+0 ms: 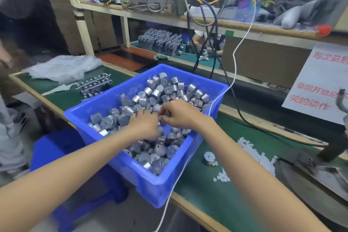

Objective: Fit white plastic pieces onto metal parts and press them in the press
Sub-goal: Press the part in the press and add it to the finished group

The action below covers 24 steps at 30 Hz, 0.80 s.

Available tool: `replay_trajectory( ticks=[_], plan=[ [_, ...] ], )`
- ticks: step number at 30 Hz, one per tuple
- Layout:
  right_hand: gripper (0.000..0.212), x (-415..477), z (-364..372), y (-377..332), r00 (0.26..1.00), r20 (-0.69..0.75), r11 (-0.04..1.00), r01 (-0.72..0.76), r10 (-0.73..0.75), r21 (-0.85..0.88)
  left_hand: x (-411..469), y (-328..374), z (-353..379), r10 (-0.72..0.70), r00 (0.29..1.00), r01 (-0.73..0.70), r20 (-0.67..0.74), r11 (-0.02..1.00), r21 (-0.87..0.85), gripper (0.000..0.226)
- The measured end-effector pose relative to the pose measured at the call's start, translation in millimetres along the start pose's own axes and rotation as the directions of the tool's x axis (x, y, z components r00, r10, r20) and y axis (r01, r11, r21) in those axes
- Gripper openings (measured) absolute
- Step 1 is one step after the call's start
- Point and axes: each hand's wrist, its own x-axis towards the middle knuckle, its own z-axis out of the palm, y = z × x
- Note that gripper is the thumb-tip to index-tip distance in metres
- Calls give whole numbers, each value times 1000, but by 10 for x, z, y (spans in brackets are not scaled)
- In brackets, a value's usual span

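We cannot see the fingertips of our left hand (146, 124): they sink among the metal parts (124, 119) in the blue bin (146, 190). Whatever lies between the fingers of our right hand (178, 114), perhaps one small part, is hidden behind its knuckles. At three o'clock the sign (320, 84) runs off the edge, as does the press (320, 175) at four o'clock. The white plastic pieces (250, 149) are too small for their shape to show.

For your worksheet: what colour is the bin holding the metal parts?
Blue bin, head view.
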Motion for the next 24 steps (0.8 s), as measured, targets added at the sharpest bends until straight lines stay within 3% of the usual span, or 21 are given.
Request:
replay_trajectory(
  ticks=[3, 7, 14, 16, 19, 21, 24],
  plan=[
    [23, 176, 91, -81, 995, 104, 1000, 11, -8, -26, 32, -229, -31, -29, 998, 17, 54, 977, 215, 43],
    [16, 261, 215, -131, 991, 130, 999, 38, -39, 5, 78, -262, -38, -5, 998, -11, 66, 972, 235, 51],
    [22, 259, 275, -16, 989, 148, 1000, -6, 2, 28, 101, -175, -40, -6, 1000, 5, 2, 949, 316, 46],
    [25, 249, 269, -34, 992, 129, 995, -26, 13, 99, 53, -175, -69, -2, 1000, 8, -30, 977, 215, 47],
    [16, 163, 141, -49, 1000, 2, 973, 8, -9, 232, -50, -89, -135, 50, 973, -78, -227, 991, -112, 43],
    [13, 46, 7, -8, 994, -109, 952, 29, 5, 304, -135, 65, -172, 75, 921, -208, -383, 925, -319, 41],
    [22, -246, -192, 157, 966, -225, 874, 1, 124, 485, -249, 366, -209, 115, 789, -419, -603, 819, -392, 41]
  ],
)
